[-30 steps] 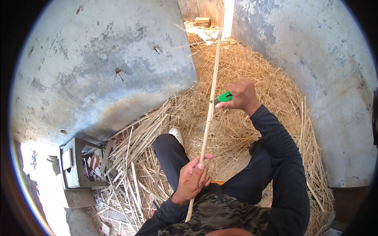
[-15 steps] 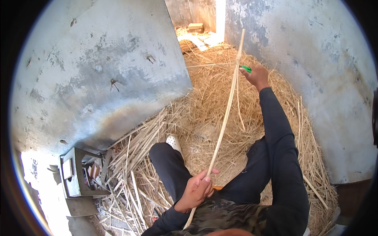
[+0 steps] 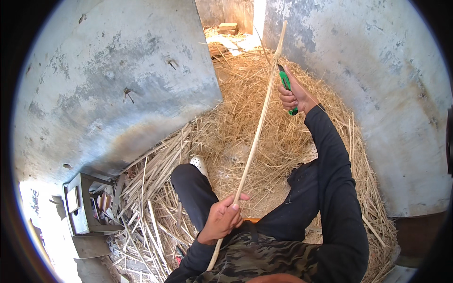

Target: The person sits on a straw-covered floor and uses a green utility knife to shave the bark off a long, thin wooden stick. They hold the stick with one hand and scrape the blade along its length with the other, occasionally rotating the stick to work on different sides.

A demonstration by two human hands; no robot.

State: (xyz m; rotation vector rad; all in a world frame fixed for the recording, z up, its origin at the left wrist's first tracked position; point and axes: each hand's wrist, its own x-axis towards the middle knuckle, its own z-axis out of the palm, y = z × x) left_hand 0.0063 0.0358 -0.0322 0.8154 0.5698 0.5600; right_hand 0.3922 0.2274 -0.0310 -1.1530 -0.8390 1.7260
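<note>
A long, pale stick (image 3: 257,137), bamboo or cane by its look, slants from my lap up toward the far wall. Low on it, near my waist, my left hand (image 3: 222,218) is closed around the shaft. My right hand (image 3: 295,94) grips a green utility knife (image 3: 285,84) with a black tip end, held just right of the stick's upper part. The knife tip is close to the stick below a thicker joint; whether they touch I cannot tell. A thin curved sliver (image 3: 262,43) stands off the stick near that joint.
Loose straw-like shavings (image 3: 250,99) cover the floor ahead. Split strips (image 3: 155,174) lie piled at the left beside an upturned wooden stool (image 3: 85,205). Weathered walls (image 3: 127,80) rise on both sides, and bricks (image 3: 228,28) sit in the bright gap at the back.
My right hand has turned, so the knife's full green body now shows pointing up along the stick. The hanging sliver beside the stick no longer shows. The view has shifted slightly.
</note>
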